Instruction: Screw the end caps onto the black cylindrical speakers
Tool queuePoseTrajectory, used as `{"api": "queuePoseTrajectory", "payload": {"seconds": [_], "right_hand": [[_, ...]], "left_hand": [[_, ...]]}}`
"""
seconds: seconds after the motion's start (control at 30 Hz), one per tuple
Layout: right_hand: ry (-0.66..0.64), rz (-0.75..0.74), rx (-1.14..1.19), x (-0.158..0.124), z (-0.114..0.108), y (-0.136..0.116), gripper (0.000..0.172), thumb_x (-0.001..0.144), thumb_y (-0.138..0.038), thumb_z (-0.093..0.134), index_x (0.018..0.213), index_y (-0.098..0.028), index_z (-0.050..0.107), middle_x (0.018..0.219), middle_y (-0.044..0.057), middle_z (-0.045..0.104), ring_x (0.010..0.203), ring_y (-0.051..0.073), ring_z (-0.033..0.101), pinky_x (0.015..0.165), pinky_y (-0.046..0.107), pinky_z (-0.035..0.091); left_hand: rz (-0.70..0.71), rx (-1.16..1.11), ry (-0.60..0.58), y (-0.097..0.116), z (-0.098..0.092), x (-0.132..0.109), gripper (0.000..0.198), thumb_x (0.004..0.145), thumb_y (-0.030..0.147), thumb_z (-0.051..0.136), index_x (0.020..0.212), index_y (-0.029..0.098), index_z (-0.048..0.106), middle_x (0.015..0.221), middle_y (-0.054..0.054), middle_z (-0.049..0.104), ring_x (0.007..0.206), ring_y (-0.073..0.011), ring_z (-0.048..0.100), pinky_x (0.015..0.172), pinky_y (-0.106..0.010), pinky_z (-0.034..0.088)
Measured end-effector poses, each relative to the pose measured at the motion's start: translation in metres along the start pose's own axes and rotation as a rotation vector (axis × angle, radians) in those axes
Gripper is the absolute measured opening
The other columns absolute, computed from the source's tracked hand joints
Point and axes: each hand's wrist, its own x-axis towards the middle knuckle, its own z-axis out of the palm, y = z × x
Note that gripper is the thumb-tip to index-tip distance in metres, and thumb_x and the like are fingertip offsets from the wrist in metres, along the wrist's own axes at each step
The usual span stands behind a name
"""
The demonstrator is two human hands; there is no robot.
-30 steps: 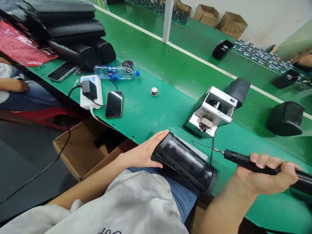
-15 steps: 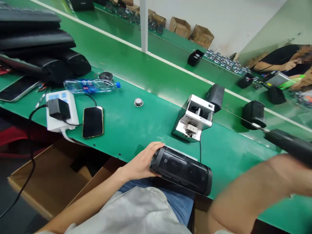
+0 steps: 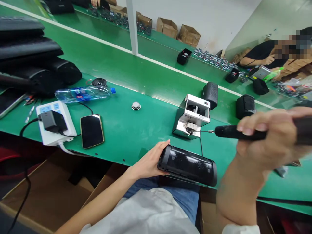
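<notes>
Black and cylinder-like, a speaker housing lies at the table's front edge with its long side toward me. My left hand is wrapped round its left end. In my right hand is a black electric screwdriver, held level and pointing left. Its thin bit reaches the front of a silver screw feeder; whether the tip touches a screw there is too small to tell. The feeder stands just beyond the speaker housing.
A phone, a power strip with a black adapter and a plastic bottle lie to the left. Black speaker shells are stacked behind them. A small round driver sits mid-table. Across the bench, a person works.
My right hand has swung the electric screwdriver left, bringing its bit to the screw feeder. My left hand still holds the speaker housing, now slightly turned. The view has shifted a little.
</notes>
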Motion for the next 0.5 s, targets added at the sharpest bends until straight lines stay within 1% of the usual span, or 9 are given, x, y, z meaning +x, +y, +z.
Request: {"api": "queuePoseTrajectory", "payload": {"seconds": [0.03, 0.07, 0.1, 0.17, 0.23, 0.37, 0.5], "right_hand": [[-0.033, -0.097, 0.009, -0.002, 0.014, 0.005, 0.026, 0.085, -0.018, 0.073, 0.102, -0.025, 0.054, 0.062, -0.014, 0.051, 0.046, 0.008, 0.048, 0.044, 0.022, 0.043], [-0.068, -0.161, 0.018, -0.003, 0.025, 0.008, 0.021, 0.088, -0.013, 0.07, 0.1, -0.024, 0.057, 0.061, -0.014, 0.052, 0.045, 0.009, 0.049, 0.043, 0.024, 0.043], [-0.107, -0.172, 0.02, -0.003, 0.032, 0.011, 0.018, 0.092, -0.01, 0.069, 0.099, -0.023, 0.059, 0.062, -0.013, 0.054, 0.045, 0.009, 0.05, 0.043, 0.025, 0.044], [-0.154, -0.107, -0.004, -0.001, 0.038, 0.014, 0.016, 0.099, -0.009, 0.073, 0.098, -0.021, 0.062, 0.063, -0.01, 0.056, 0.047, 0.01, 0.055, 0.047, 0.027, 0.049], [-0.167, -0.062, -0.049, 0.002, 0.039, 0.014, 0.017, 0.1, -0.007, 0.075, 0.096, -0.02, 0.064, 0.063, -0.008, 0.058, 0.047, 0.012, 0.058, 0.05, 0.029, 0.053], [-0.127, -0.07, -0.096, 0.004, 0.045, 0.016, 0.021, 0.096, -0.006, 0.075, 0.089, -0.021, 0.063, 0.059, -0.009, 0.056, 0.043, 0.011, 0.056, 0.045, 0.026, 0.048], [-0.098, -0.093, -0.134, 0.002, 0.048, 0.013, 0.016, 0.092, -0.01, 0.073, 0.087, -0.022, 0.062, 0.059, -0.009, 0.054, 0.043, 0.011, 0.057, 0.043, 0.027, 0.048]], "left_hand": [[-0.003, 0.0, 0.004, -0.001, 0.0, 0.0, 0.145, 0.082, 0.031, 0.109, 0.186, 0.036, 0.009, 0.177, -0.023, 0.045, 0.167, -0.046, 0.05, 0.138, -0.067, 0.047], [-0.004, 0.0, 0.008, -0.002, 0.001, -0.001, 0.144, 0.082, 0.031, 0.109, 0.186, 0.036, 0.009, 0.177, -0.023, 0.045, 0.167, -0.0458, 0.05, 0.138, -0.067, 0.047], [-0.001, 0.0, 0.012, -0.002, 0.001, -0.001, 0.144, 0.082, 0.03, 0.109, 0.186, 0.036, 0.009, 0.177, -0.022, 0.045, 0.167, -0.0458, 0.049, 0.138, -0.067, 0.047], [0.006, 0.001, 0.016, -0.002, 0.002, -0.002, 0.145, 0.082, 0.03, 0.108, 0.187, 0.037, 0.008, 0.177, -0.022, 0.045, 0.168, -0.0457, 0.048, 0.138, -0.067, 0.046], [0.012, 0.0, 0.013, -0.001, 0.002, -0.002, 0.146, 0.082, 0.03, 0.109, 0.187, 0.038, 0.006, 0.177, -0.022, 0.045, 0.169, -0.0459, 0.047, 0.138, -0.068, 0.046], [0.013, -0.007, 0.008, -0.001, 0.002, 0.0, 0.148, 0.083, 0.03, 0.109, 0.187, 0.037, 0.005, 0.177, -0.023, 0.046, 0.168, -0.0464, 0.048, 0.137, -0.069, 0.047], [0.027, -0.004, 0.013, 0.001, 0.003, 0.001, 0.15, 0.083, 0.031, 0.108, 0.188, 0.037, 0.002, 0.176, -0.022, 0.046, 0.166, -0.0473, 0.049, 0.137, -0.068, 0.047]]}}
